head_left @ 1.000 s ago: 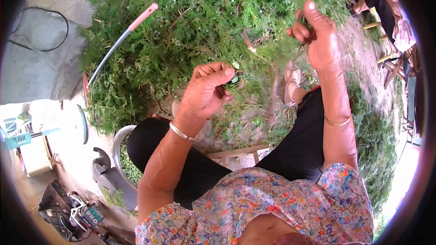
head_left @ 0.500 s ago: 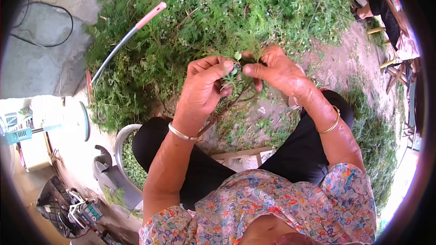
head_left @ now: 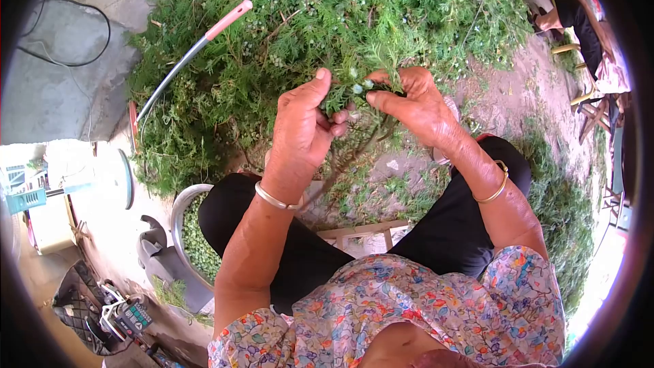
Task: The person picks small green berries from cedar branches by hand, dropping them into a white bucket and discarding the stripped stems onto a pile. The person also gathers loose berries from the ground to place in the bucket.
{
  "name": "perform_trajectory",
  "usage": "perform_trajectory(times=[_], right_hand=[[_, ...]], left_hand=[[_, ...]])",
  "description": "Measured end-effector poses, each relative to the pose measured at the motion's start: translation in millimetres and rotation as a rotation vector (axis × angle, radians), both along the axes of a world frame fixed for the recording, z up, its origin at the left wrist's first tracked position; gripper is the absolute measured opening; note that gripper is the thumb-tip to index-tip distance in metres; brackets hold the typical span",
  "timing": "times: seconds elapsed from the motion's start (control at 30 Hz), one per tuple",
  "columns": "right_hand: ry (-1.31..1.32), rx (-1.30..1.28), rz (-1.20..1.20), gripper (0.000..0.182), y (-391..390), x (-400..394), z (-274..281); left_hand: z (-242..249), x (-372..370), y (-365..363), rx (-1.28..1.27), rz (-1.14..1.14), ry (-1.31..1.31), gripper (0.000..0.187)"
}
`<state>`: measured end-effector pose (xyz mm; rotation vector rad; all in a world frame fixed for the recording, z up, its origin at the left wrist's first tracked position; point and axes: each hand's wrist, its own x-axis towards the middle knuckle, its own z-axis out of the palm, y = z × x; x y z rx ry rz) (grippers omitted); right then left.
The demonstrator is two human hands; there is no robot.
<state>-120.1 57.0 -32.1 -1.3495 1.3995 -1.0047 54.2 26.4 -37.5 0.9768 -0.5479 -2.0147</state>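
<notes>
My right hand (head_left: 419,103) pinches a green cedar-like sprig (head_left: 392,82) between thumb and fingers. Pale blue-green cones (head_left: 361,86) stick out of it on the left side. Beside the sprig is my left hand (head_left: 303,112), its thumb raised away from its bent fingers. Some foliage lies between that thumb and the fingertips, which are partly hidden by it. Beneath both hands a thin brown stem runs down, blurred.
A big heap of cut green branches (head_left: 272,54) spreads ahead. A tool with a pink handle (head_left: 228,19) rests on it. At my left knee stands a round basin (head_left: 182,221) holding small green cones. Another person's arm (head_left: 548,20) shows at far right.
My left thumb has lifted off the sprig and opened away from the fingers. The left hand has shifted slightly left. The cones now show more plainly; the right hand keeps its hold.
</notes>
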Motion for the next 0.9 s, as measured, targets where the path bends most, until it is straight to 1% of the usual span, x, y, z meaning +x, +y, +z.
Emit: perform_trajectory(times=[0.07,0.1,0.13,0.2,0.23,0.27,0.3,0.33,0.37,0.4,0.47,0.5,0.53,0.57,0.6,0.63,0.67,0.7,0.73,0.77,0.8,0.87,0.9], right_hand=[[-0.037,-0.068,-0.006,0.026,-1.4,-2.8,-8.3],[-0.038,-0.068,-0.007,0.026,-1.3,-3.0,-8.0],[-0.064,-0.049,-0.014,0.027,-1.1,-3.5,-7.0],[-0.090,-0.032,-0.025,0.028,-0.7,-4.4,-4.8],[-0.094,-0.005,-0.044,0.028,0.2,-3.4,-3.4],[-0.097,0.023,-0.062,0.028,0.9,-2.9,-1.9],[-0.097,0.022,-0.063,0.028,0.9,-3.2,0.6],[0.036,-0.065,-0.030,0.028,1.0,-3.5,3.4],[0.171,-0.152,0.006,0.030,0.9,-3.0,4.5],[0.173,-0.150,0.010,0.030,0.4,-2.1,3.7],[0.144,-0.124,0.024,0.030,0.7,0.4,-0.5],[0.144,-0.120,0.028,0.030,0.4,0.3,-4.2],[0.210,-0.156,0.051,0.030,-0.5,-1.3,-9.0],[0.276,-0.194,0.073,0.029,-1.2,-2.0,-12.6],[0.276,-0.194,0.076,0.029,-1.2,-1.1,-15.1],[0.241,-0.215,0.091,0.029,-0.9,0.0,-17.3],[0.204,-0.236,0.104,0.029,-0.4,0.7,-18.5],[0.203,-0.234,0.106,0.029,-0.1,0.1,-18.9],[0.265,-0.231,0.121,0.027,0.3,-1.4,-19.1],[0.328,-0.227,0.135,0.024,0.9,-2.4,-19.1],[0.327,-0.225,0.135,0.024,1.5,-1.5,-16.2],[0.223,-0.127,0.133,0.020,3.3,1.7,-7.4],[0.222,-0.126,0.133,0.020,3.3,1.6,-6.5]], left_hand=[[6.7,-0.6,-0.4,0.076,0.147,-0.017,0.032],[13.1,0.2,-0.1,0.053,0.196,-0.009,0.031],[10.8,6.6,-3.9,0.053,0.194,-0.010,0.031],[7.8,21.8,-15.1,-0.148,0.214,-0.008,0.023],[10.7,24.5,-15.9,-0.213,0.277,-0.003,0.013],[13.6,23.9,-15.2,-0.214,0.275,-0.003,0.013],[17.2,23.3,-14.0,-0.309,0.246,-0.012,0.012],[22.8,22.6,-11.8,-0.402,0.216,-0.020,0.012],[26.7,14.2,-0.5,-0.376,0.099,-0.043,0.014],[24.3,9.3,3.2,-0.374,0.103,-0.041,0.014],[19.3,3.5,8.9,-0.247,0.039,-0.085,0.015],[18.1,0.3,10.2,-0.222,0.023,-0.138,0.019],[16.5,-1.6,10.7,-0.219,0.027,-0.138,0.019],[14.6,-3.2,10.7,-0.293,-0.017,-0.270,0.022],[12.9,-5.4,10.7,-0.367,-0.062,-0.403,0.025],[11.4,-9.3,11.3,-0.484,-0.068,-0.552,0.021],[8.0,-10.7,11.2,-0.482,-0.066,-0.554,0.021],[2.9,-11.4,10.9,-0.547,-0.066,-0.606,0.024],[-0.5,-11.5,10.9,-0.612,-0.066,-0.657,0.026],[-1.7,-10.8,11.0,-0.653,-0.058,-0.648,0.022],[0.6,-9.2,10.0,-0.651,-0.058,-0.648,0.022],[7.4,-4.9,7.4,-0.454,-0.137,-0.557,0.020],[6.8,-4.4,6.4,-0.453,-0.138,-0.557,0.020]])
